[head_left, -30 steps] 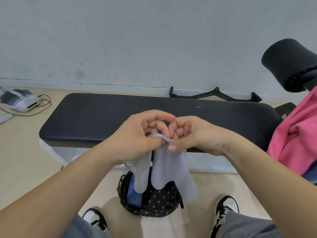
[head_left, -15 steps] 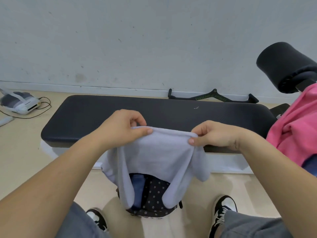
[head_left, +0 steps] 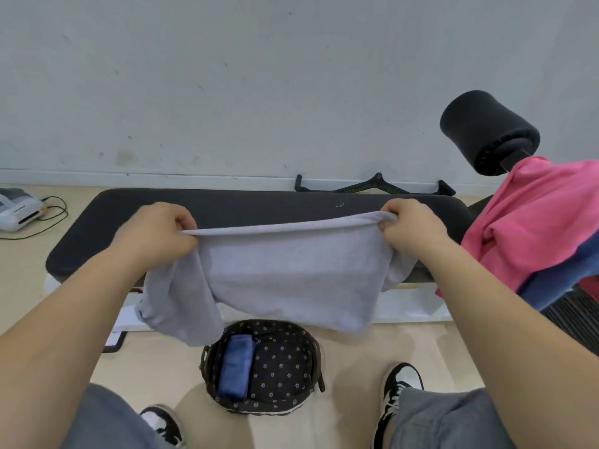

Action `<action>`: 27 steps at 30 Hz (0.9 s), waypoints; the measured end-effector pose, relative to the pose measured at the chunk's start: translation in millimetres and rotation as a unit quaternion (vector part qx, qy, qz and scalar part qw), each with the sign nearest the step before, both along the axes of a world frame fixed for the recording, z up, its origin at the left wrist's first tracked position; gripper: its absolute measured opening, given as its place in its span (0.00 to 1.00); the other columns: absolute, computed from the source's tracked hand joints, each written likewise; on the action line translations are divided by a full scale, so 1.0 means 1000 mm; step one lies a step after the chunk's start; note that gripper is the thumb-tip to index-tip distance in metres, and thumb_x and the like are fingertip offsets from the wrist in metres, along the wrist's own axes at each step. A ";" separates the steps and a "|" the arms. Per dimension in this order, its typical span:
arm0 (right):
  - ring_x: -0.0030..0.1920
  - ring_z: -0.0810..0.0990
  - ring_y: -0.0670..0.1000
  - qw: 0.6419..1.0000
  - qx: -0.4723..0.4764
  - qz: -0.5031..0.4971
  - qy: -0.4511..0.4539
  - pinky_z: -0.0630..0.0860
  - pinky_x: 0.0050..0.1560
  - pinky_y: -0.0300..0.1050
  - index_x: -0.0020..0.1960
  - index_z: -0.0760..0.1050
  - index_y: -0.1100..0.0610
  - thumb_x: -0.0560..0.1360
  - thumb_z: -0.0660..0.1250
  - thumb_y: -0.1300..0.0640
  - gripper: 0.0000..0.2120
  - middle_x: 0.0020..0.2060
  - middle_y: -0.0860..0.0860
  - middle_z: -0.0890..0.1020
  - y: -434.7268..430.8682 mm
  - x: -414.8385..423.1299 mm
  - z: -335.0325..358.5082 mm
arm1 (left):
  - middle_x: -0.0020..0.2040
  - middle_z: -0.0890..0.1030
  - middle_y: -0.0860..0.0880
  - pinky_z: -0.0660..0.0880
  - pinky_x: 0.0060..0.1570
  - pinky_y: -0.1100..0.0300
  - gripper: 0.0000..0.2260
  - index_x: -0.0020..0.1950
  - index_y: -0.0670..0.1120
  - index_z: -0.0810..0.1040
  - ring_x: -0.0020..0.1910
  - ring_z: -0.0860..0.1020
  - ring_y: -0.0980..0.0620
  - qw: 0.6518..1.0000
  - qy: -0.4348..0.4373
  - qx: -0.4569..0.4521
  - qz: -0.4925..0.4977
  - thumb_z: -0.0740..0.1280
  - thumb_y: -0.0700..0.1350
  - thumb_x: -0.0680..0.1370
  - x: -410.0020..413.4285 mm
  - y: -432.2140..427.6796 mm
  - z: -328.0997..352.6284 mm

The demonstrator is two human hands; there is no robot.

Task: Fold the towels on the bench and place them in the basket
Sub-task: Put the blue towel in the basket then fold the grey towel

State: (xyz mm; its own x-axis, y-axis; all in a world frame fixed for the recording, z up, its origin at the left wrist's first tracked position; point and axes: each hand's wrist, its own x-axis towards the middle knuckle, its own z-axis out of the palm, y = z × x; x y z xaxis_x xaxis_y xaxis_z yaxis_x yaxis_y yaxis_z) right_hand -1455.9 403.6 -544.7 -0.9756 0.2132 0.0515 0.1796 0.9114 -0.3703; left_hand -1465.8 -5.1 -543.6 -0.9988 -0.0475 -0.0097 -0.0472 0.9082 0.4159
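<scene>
Between both grips, a pale grey terry towel (head_left: pixel 291 270) hangs stretched, its top hem pinched by my left hand (head_left: pixel 158 231) and right hand (head_left: pixel 411 228). I judge the slack flap under the left grip could skew the fold. Below the grip sits a dark flower-print basket (head_left: pixel 282 364); beyond it, a black padded bench (head_left: pixel 259 205), scuffed white wall (head_left: pixel 259 92), pale wood floor (head_left: pixel 356 345).

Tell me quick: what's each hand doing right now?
Left hand: gripping one top corner of the grey towel.
Right hand: gripping the other top corner of it.
</scene>
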 end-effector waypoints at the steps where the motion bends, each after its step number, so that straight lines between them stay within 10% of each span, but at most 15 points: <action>1: 0.49 0.79 0.56 0.999 0.046 -0.008 0.018 0.77 0.47 0.51 0.53 0.80 0.45 0.75 0.63 0.59 0.13 0.48 0.49 0.81 -0.002 -0.004 -0.005 | 0.42 0.82 0.53 0.78 0.39 0.52 0.08 0.43 0.55 0.82 0.42 0.79 0.49 0.999 0.035 -0.016 0.027 0.68 0.42 0.73 -0.002 -0.004 0.001; 8: 0.62 0.72 0.61 0.992 0.091 -0.081 0.041 0.71 0.46 0.52 0.62 0.81 0.48 0.76 0.59 0.66 0.22 0.59 0.55 0.77 -0.001 -0.037 -0.027 | 0.47 0.79 0.47 0.73 0.39 0.51 0.09 0.50 0.51 0.83 0.44 0.76 0.42 0.985 0.122 -0.067 0.106 0.65 0.41 0.75 -0.021 -0.022 -0.016; 17: 0.36 0.78 0.53 0.961 -0.164 -0.223 0.017 0.79 0.36 0.44 0.47 0.84 0.60 0.73 0.65 0.71 0.12 0.45 0.56 0.84 -0.011 -0.098 -0.020 | 0.48 0.82 0.51 0.77 0.50 0.48 0.11 0.52 0.57 0.81 0.45 0.79 0.44 0.997 0.048 -0.030 0.047 0.59 0.47 0.81 -0.067 0.028 -0.054; 22: 0.49 0.77 0.59 0.973 -0.085 -0.215 0.018 0.80 0.56 0.56 0.53 0.82 0.57 0.75 0.62 0.66 0.12 0.55 0.58 0.80 -0.005 -0.116 -0.026 | 0.40 0.80 0.49 0.72 0.35 0.55 0.11 0.47 0.51 0.76 0.38 0.78 0.46 0.996 0.051 0.002 0.072 0.57 0.51 0.82 -0.099 0.037 -0.065; 27: 0.71 0.68 0.60 0.986 -0.012 -0.168 0.016 0.67 0.69 0.59 0.64 0.75 0.56 0.80 0.61 0.43 0.21 0.67 0.57 0.72 -0.003 -0.124 -0.052 | 0.40 0.80 0.47 0.77 0.43 0.52 0.13 0.43 0.51 0.75 0.40 0.78 0.44 0.994 0.024 -0.025 0.099 0.61 0.58 0.80 -0.133 0.034 -0.060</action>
